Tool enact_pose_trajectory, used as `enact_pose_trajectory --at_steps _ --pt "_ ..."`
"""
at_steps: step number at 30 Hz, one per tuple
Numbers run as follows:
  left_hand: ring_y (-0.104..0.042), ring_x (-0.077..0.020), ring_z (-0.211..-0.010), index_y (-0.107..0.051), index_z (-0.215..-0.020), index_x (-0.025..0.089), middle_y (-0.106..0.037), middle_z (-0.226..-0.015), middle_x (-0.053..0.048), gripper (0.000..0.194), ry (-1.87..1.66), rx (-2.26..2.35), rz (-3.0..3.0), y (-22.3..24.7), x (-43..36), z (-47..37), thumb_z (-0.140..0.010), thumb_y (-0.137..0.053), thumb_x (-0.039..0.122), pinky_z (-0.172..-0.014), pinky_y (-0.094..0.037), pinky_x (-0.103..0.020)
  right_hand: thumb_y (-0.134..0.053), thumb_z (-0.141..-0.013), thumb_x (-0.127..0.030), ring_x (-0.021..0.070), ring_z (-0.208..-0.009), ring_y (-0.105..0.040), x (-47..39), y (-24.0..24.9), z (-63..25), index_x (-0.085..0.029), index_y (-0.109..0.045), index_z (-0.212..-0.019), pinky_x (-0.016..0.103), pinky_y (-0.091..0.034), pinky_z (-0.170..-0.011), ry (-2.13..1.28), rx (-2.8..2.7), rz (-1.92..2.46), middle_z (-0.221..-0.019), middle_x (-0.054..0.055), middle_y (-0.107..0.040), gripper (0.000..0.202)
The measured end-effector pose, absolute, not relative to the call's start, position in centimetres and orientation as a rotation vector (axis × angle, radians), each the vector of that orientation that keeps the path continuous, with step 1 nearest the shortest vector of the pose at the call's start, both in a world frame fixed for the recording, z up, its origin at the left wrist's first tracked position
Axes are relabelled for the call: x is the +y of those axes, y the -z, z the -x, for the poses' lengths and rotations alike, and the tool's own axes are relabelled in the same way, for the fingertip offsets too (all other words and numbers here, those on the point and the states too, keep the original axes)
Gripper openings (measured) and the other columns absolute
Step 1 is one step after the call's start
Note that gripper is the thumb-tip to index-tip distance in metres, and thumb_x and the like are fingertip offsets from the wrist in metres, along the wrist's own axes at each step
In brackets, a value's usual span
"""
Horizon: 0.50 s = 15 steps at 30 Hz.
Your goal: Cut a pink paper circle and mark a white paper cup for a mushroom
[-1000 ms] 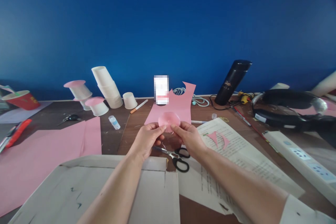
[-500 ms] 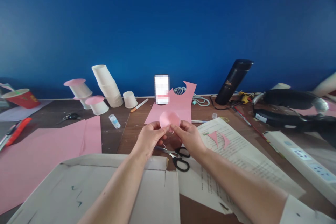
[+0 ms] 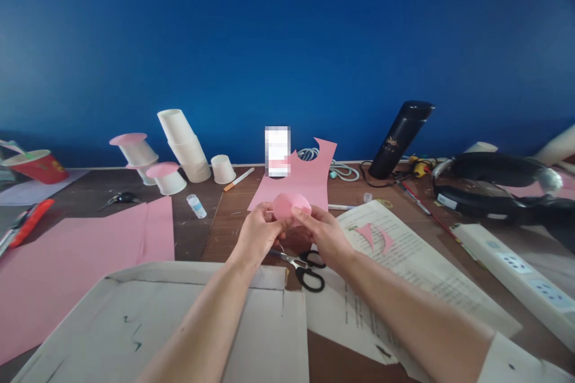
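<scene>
Between my two hands is a small pink paper disc [image 3: 287,206], held up above the desk. My left hand [image 3: 258,228] pinches its left lower edge. The thumb of my right hand [image 3: 326,230] presses on the disc's face at the right, with the fingers behind it. Whatever lies behind the disc is hidden. Black-handled scissors [image 3: 309,278] lie on the desk just below my hands. A pink sheet with rounded cut-outs [image 3: 309,182] is behind the disc. Pink paper scraps [image 3: 366,235] rest on a printed page [image 3: 404,269] to the right.
White paper cups [image 3: 191,158] stand stacked at the back left; cups topped with pink discs [image 3: 164,176] are beside them. Large pink sheets [image 3: 90,275] and white cardboard [image 3: 179,323] cover the left front. A black flask [image 3: 399,140] and a power strip [image 3: 516,269] are to the right.
My right thumb has shifted up onto the face of the disc. The disc has tilted a little and looks flatter and wider. My left hand has barely moved.
</scene>
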<state>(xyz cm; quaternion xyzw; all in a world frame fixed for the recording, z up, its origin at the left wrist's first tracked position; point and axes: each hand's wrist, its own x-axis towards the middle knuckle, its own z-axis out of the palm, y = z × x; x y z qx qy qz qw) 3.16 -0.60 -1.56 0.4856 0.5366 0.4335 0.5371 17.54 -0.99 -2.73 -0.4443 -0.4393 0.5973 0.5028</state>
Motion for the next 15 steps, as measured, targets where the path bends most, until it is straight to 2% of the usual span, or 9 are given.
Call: enact_pose_trajectory --at_steps 2,7,15 --pt "-0.053 -0.0100 -0.052 -0.055 -0.092 0.017 -0.062 -0.065 0.001 0.040 -1.013 1.274 -1.172 1.4 -0.7 -3.3 -0.062 -0.075 0.034 -0.044 -0.039 -0.019 -0.072 -0.068 -0.045 0.0095 -0.044 -0.048 -0.9 2.9 -17.4 -0.016 -0.061 -0.076 0.022 -0.037 -0.045 -1.480 -1.017 1.051 -0.052 -0.004 -0.056 0.032" --pt "-0.052 -0.0099 -0.050 -0.053 -0.092 0.017 -0.063 -0.065 0.000 0.041 -0.980 1.270 -1.187 1.5 -0.7 -3.4 -0.062 -0.075 0.035 -0.042 -0.038 -0.019 -0.073 -0.067 -0.042 0.0186 -0.054 -0.063 -0.7 3.6 -17.3 -0.016 -0.065 -0.090 0.030 -0.050 -0.054 -1.498 -0.985 1.055 -0.063 0.002 -0.067 0.036" --pt "-0.053 -0.0106 -0.053 -0.056 -0.090 0.017 -0.061 -0.066 0.000 0.039 -0.996 1.241 -1.141 2.0 -0.6 -3.6 -0.061 -0.075 0.034 -0.043 -0.039 -0.020 -0.073 -0.067 -0.044 0.0162 -0.052 -0.061 -0.6 3.9 -17.2 -0.017 -0.064 -0.080 0.027 -0.049 -0.051 -1.403 -0.989 1.112 -0.061 0.001 -0.066 0.032"
